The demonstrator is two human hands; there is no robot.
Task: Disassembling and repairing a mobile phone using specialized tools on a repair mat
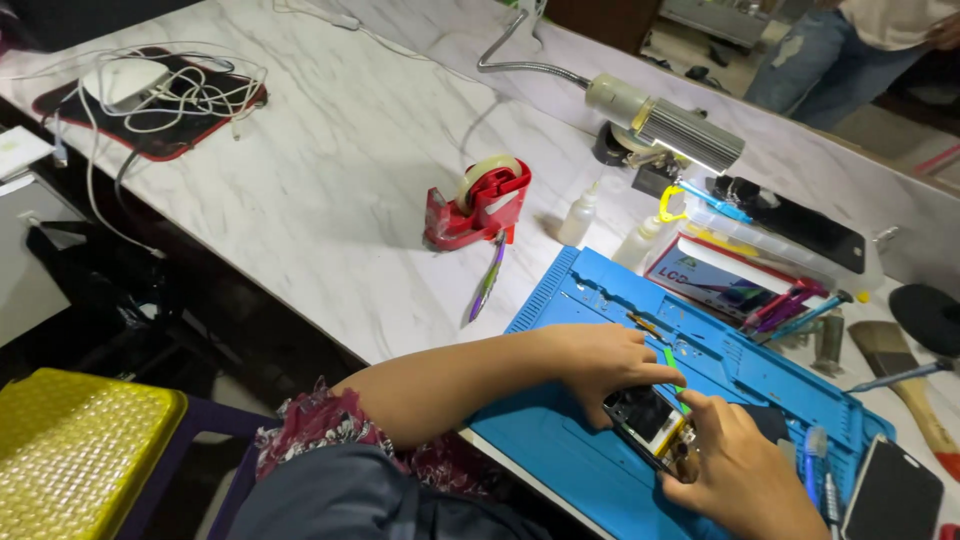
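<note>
An opened phone (pixel 650 420) with its insides showing lies on a blue work mat (pixel 570 440) at the lower right. My left hand (pixel 600 360) rests on its upper edge, fingers curled over it, holding it down. My right hand (pixel 740 470) grips the phone's lower right end, with thumb and fingers pressed against it. A thin green tool (pixel 670 362) sticks up between the two hands; which hand holds it is unclear.
A red tape dispenser (pixel 478 205), a purple pen (pixel 488 282) and two small squeeze bottles (pixel 580 215) stand on the marble table (pixel 330 170). A gooseneck lamp (pixel 670 125), parts box, brush (pixel 900 375) and another phone (pixel 892 495) crowd the right. White cables (pixel 170 90) lie far left. A yellow stool (pixel 75 450) is below.
</note>
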